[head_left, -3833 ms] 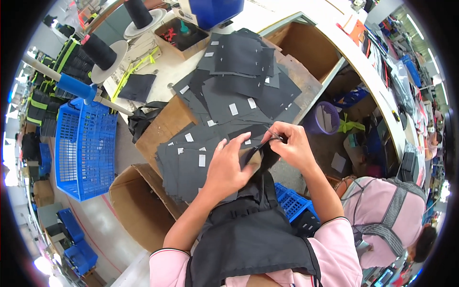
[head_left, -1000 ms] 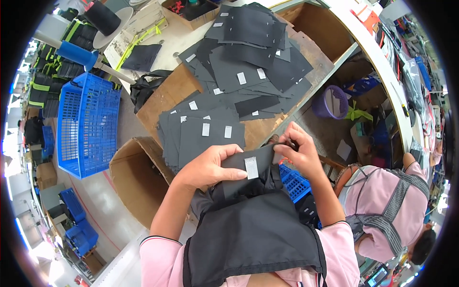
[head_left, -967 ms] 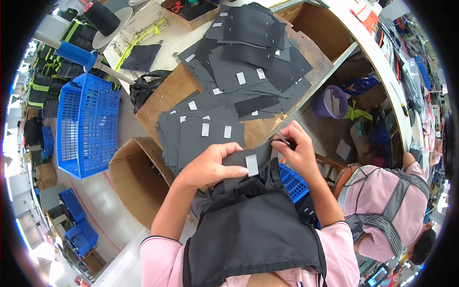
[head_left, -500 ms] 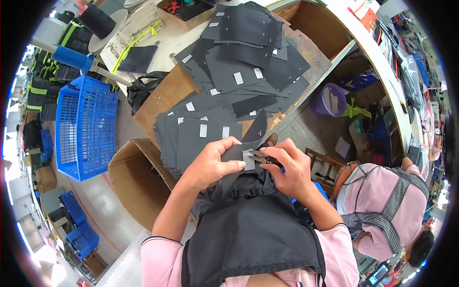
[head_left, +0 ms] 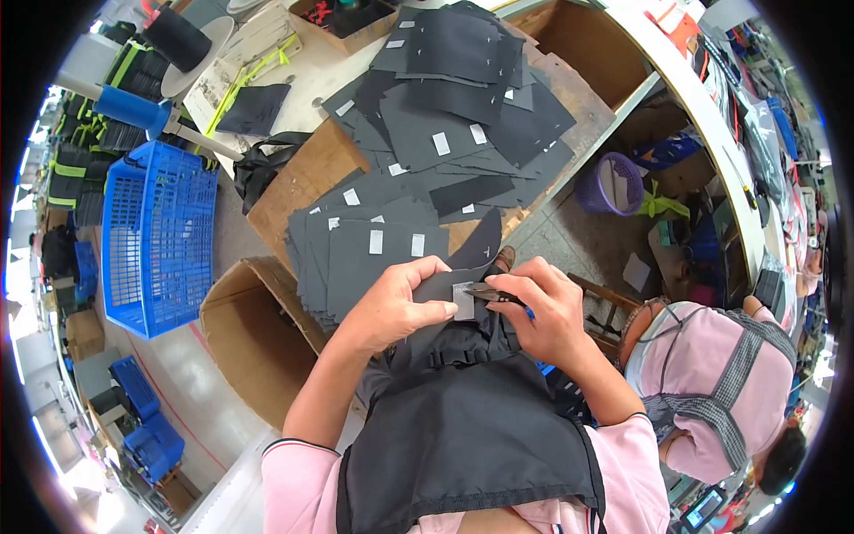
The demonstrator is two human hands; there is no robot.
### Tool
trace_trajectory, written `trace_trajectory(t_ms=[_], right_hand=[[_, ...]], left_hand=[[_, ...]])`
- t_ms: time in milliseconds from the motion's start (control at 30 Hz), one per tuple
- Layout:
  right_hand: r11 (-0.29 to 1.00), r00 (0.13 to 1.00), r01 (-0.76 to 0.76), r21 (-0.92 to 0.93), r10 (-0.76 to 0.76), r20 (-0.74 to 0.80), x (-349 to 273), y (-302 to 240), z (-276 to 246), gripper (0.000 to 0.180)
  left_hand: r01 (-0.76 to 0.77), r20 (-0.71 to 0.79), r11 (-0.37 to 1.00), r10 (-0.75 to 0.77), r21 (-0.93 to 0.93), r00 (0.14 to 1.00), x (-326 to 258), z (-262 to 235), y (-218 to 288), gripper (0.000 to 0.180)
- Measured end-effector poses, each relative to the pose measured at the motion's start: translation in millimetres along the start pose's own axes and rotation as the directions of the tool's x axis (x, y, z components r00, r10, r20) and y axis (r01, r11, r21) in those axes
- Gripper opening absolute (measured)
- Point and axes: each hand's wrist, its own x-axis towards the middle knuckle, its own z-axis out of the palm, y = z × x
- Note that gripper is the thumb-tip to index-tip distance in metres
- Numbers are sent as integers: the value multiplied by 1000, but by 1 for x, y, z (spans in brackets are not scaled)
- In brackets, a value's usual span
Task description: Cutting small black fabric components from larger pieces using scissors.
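Note:
My left hand (head_left: 398, 307) pinches a dark grey fabric piece (head_left: 433, 288) between thumb and fingers, just above my lap. A white label (head_left: 464, 303) lies on that piece, close to my left thumb tip. In my right hand (head_left: 544, 311) is a pair of small dark thread snips (head_left: 498, 296), their tips at the label's upper right edge. The blades look nearly together; whether they touch the cloth or a thread is too small to tell. Beyond my hands, many flat dark grey fabric pieces (head_left: 384, 271) with white labels are piled on a wooden board (head_left: 307, 187).
An open cardboard box (head_left: 258, 334) and a blue plastic crate (head_left: 160, 240) stand at the left. A purple basket (head_left: 612, 185) sits under the table on the right. Close by at the right, a person in pink (head_left: 712, 383) bends over. A thread cone (head_left: 178, 40) stands far left.
The snips' blades, spread apart over the label before, have come closer together. My left hand keeps its hold on the fabric piece.

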Motion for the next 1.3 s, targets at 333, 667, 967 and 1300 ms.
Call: trace_trajectory(t_ms=[333,667,967,1300], right_hand=[[996,996,80,-48,-81,-35,-4,2,-2,33],[71,578,-660,748,684,445,-36,15,28,41],[-245,618,-560,792,514,595,-6,51,41,44],[634,864,-444,634,115,490,11,25,-1,35]], left_hand=[[-2,-2,1000,2,15,1000,-1,0,-3,15],[-237,-165,931,197,-278,966,4,-14,-16,24],[-286,-97,844,272,-453,957,-7,-40,-83,30],[-360,-278,885,441,296,853,15,-56,-35,61]])
